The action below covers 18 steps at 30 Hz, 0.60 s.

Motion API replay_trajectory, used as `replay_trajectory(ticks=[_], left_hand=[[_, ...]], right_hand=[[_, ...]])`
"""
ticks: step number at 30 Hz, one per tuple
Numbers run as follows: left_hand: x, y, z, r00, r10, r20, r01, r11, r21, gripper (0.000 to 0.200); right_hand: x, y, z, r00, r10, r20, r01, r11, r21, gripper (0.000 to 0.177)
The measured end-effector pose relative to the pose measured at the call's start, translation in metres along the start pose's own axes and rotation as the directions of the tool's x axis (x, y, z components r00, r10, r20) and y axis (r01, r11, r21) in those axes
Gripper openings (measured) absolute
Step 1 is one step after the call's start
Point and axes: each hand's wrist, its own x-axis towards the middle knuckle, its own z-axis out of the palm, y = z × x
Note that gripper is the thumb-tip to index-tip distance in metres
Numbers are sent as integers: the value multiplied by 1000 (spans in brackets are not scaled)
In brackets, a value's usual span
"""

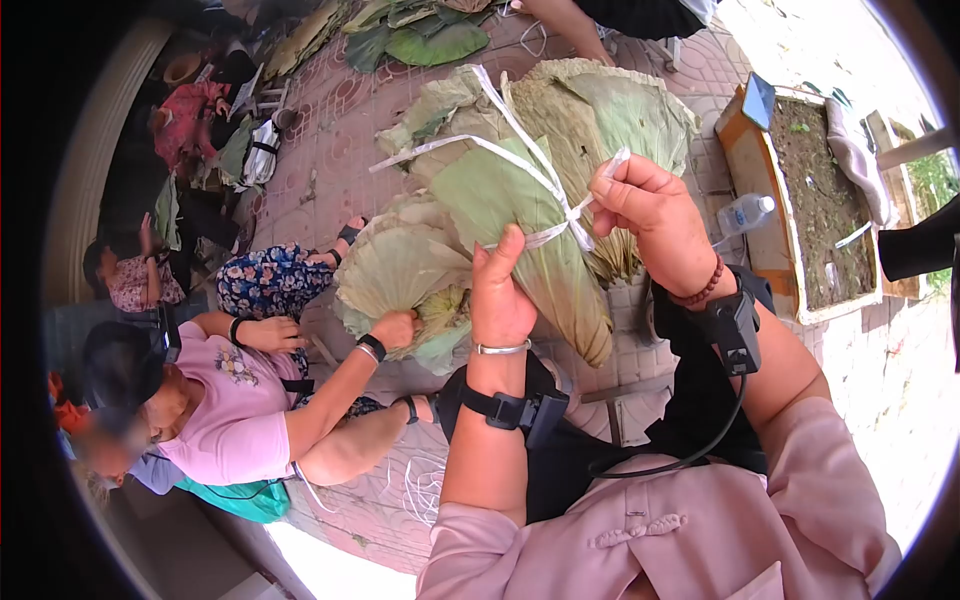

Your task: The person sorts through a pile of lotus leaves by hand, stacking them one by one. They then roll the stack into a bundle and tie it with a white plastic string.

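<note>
A folded bundle of large dried green leaves [540, 225], which look like lotus leaves, is in front of me with a white ribbon [545, 180] wrapped around it. The ribbon crosses at a knot on the bundle's right side, and its loose ends trail over the leaves. My right hand [645, 210] pinches one ribbon end between thumb and fingers, just right of the knot. My left hand [503, 295] grips the bundle's left side, thumb up by the ribbon; its other fingers are hidden behind the leaves. More wide, pale leaves [640, 115] fan out beyond the bundle.
At left, a seated co-worker's hand [395, 330] holds another leaf stack [405, 265]. Other people sit farther back. Loose leaves [435, 42] lie on the paving at the top. At right are a soil-filled planter box [815, 200] and a plastic bottle [745, 214]. White ribbon [425, 490] lies below.
</note>
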Motion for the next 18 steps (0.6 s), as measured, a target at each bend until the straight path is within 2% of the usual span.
replay_trajectory(ticks=[2,4,6,7,8,9,10,11,13,14,15,17,18], left_hand=[[0,-1,1,1000,-13,7,13,1000,-25,43],[1,-3,-4,995,-90,-35,85,987,-134,46],[1,-3,-7,998,-57,-35,53,993,-109,45],[0,-3,-7,999,-28,-33,26,996,-81,45],[-1,-2,-6,999,-28,-32,25,996,-84,45],[-3,-2,-5,998,-14,-57,11,998,-57,45],[-3,-1,-3,997,2,-81,-5,999,-31,45],[-3,-1,-1,997,2,-80,-5,999,-36,45],[-4,0,5,999,34,-41,-32,998,56,46],[-4,0,7,999,29,-39,-27,998,56,46],[-5,0,9,999,38,-36,-36,997,71,47],[-4,0,10,998,50,-32,-47,995,83,47],[-4,0,9,998,68,-14,-65,989,130,47]], right_hand=[[0,2,-5,1000,1,7,-1,1000,12,10],[-1,1,-6,1000,1,16,-1,1000,25,11],[0,-3,-7,998,53,43,-46,988,-146,10],[0,-2,-6,998,53,45,-46,988,-150,10],[0,0,-6,982,-178,-69,151,944,-293,11],[0,0,-5,900,-411,-144,311,838,-447,12],[0,-6,-4,696,-718,6,521,499,-693,20],[-1,-9,-3,696,-718,9,520,495,-696,20],[-4,-10,2,596,-702,389,633,113,-766,23],[-5,-6,5,618,-682,392,600,87,-795,25],[-4,-3,3,619,-683,388,596,87,-798,25],[0,6,-3,891,-434,136,345,449,-824,25],[5,17,-8,958,-281,53,251,737,-628,22]])
